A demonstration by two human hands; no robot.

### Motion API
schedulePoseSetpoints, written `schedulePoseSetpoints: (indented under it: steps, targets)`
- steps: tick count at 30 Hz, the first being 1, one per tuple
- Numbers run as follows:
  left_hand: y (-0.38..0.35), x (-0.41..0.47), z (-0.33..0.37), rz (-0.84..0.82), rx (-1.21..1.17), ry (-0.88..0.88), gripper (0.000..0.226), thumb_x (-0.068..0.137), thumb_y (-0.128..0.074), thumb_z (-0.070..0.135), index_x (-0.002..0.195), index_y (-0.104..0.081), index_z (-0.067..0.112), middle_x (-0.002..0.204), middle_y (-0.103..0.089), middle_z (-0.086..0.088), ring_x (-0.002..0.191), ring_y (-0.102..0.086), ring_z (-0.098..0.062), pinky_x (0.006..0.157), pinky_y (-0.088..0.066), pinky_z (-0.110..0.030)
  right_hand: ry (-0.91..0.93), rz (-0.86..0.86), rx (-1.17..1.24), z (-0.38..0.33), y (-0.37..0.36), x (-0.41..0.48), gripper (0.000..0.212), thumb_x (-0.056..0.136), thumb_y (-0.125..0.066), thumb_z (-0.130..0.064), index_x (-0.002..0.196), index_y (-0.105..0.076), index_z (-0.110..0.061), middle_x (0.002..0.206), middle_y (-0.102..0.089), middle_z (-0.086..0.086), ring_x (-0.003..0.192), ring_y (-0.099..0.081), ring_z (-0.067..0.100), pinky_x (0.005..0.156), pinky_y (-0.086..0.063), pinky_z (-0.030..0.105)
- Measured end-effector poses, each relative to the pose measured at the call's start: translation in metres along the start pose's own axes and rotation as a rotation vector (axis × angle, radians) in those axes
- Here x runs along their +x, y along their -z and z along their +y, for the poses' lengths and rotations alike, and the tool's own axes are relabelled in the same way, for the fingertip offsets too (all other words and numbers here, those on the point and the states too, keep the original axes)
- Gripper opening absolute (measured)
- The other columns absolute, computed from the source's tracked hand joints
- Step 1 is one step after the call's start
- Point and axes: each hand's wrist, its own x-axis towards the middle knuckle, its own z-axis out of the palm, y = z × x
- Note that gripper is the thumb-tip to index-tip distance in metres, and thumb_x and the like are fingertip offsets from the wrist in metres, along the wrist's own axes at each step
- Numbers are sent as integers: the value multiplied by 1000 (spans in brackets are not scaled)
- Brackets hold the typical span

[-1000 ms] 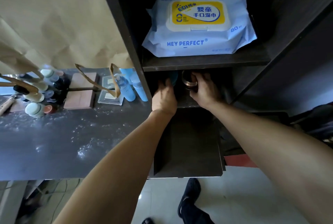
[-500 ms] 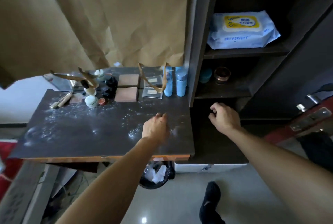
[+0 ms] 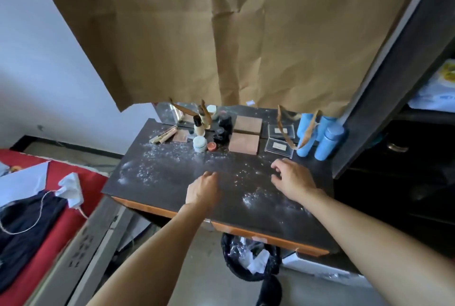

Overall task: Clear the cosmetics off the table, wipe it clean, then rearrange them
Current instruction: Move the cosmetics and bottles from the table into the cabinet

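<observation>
The dark table (image 3: 172,177) is dusted with white powder. Along its back edge stand cosmetics: blue bottles (image 3: 328,141) at the right, clear cases (image 3: 279,146), brown boxes (image 3: 244,143), small dark jars (image 3: 221,130), a pale green jar (image 3: 200,143), a small red pot (image 3: 211,146) and thin sticks (image 3: 165,134). My left hand (image 3: 202,191) hovers over the table's middle, fingers loosely curled, holding nothing. My right hand (image 3: 291,178) is over the right part of the table, fingers loosely curled and empty, short of the clear cases.
A dark shelf unit (image 3: 394,84) stands at the right, with a wet-wipes pack (image 3: 435,88) on a shelf. Brown paper (image 3: 221,34) hangs behind the table. A black-lined bin (image 3: 248,256) sits under the table. A red bed (image 3: 29,219) with clothes lies at the left.
Both hands have left the shelf, where they set down two jars, and moved left over the table. The view has swung from the shelf to the table.
</observation>
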Motion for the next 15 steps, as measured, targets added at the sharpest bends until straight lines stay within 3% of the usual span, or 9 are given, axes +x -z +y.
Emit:
schedulePoseSetpoints:
  steps: [7, 15]
  targets:
    - [20, 48, -75, 42, -81, 209, 29, 84, -52, 21, 112, -58, 15, 116, -60, -5, 108, -57, -28, 83, -46, -35, 168, -114, -13, -64, -35, 92, 29, 88, -56, -31, 115, -58, -21, 113, -62, -3, 95, -62, 23, 72, -48, 32]
    - [35, 111, -172, 45, -147, 338, 26, 81, -54, 18, 106, -62, 14, 111, -64, -10, 104, -59, -31, 82, -50, -37, 260, -210, -18, -148, -76, 163, 27, 86, -54, -30, 112, -56, -21, 108, -60, -1, 95, -61, 26, 70, -46, 33]
